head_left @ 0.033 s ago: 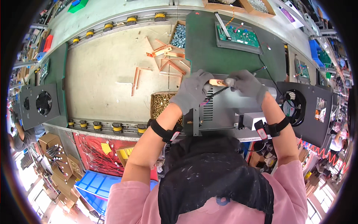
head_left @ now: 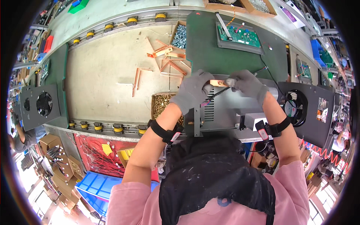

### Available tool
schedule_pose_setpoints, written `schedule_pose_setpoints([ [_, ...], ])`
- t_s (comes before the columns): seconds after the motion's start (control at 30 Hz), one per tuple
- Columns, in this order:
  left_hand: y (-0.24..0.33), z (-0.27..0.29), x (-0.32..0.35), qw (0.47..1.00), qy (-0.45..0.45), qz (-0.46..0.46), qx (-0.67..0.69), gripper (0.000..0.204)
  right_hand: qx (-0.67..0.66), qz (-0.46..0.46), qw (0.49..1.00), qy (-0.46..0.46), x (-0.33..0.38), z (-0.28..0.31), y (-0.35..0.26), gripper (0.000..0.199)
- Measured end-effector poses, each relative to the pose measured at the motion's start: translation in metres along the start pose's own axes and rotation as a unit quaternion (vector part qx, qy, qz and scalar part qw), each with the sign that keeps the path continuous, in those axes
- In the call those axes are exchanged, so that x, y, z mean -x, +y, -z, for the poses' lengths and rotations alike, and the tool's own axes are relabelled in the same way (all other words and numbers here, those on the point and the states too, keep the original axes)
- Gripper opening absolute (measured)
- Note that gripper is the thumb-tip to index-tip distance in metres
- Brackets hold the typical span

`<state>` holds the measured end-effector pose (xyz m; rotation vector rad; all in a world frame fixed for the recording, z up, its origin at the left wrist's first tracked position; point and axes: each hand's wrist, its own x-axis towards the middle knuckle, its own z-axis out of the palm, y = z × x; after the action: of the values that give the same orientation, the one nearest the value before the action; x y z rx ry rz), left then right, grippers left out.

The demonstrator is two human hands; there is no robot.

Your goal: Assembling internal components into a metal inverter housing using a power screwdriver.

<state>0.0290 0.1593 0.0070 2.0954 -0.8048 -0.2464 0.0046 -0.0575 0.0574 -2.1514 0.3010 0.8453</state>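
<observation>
Left hand (head_left: 193, 90) and right hand (head_left: 245, 83) pinch 1 copper strip (head_left: 218, 83) over the grey box (head_left: 225, 108); loose copper strips (head_left: 165, 62) lie far left; nothing changed.

A green circuit board (head_left: 240, 35) is seen at the far right. Loose copper strips (head_left: 165, 62) are scattered on the beige bench (head_left: 97, 71). A tray of brass screws (head_left: 162, 105) is placed near, and a black fan panel (head_left: 40, 105) is set at the left.

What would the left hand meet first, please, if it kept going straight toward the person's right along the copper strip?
Probably the right hand, gripping the far end of the copper strip that the left hand also holds; depth is uncertain.
</observation>
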Motion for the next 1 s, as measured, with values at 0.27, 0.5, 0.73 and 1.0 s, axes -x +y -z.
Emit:
schedule_pose_setpoints([
  [0.27,0.010,-0.013,-0.018,0.986,-0.076,0.079,-0.125,0.027,-0.009,-0.013,1.000,0.019,0.001,-0.006,-0.003,0.036],
  [0.5,0.022,-0.015,-0.014,0.977,-0.101,0.086,-0.167,0.029,0.042,0.018,0.995,0.085,0.002,-0.016,0.010,0.039],
  [0.73,0.032,0.004,-0.036,0.941,-0.229,0.113,-0.222,0.034,0.104,0.094,0.986,0.094,0.006,-0.010,0.019,0.038],
  [1.0,0.046,0.020,-0.044,0.933,-0.297,0.081,-0.187,0.039,0.166,0.141,0.969,0.118,0.003,-0.016,0.026,0.038],
])
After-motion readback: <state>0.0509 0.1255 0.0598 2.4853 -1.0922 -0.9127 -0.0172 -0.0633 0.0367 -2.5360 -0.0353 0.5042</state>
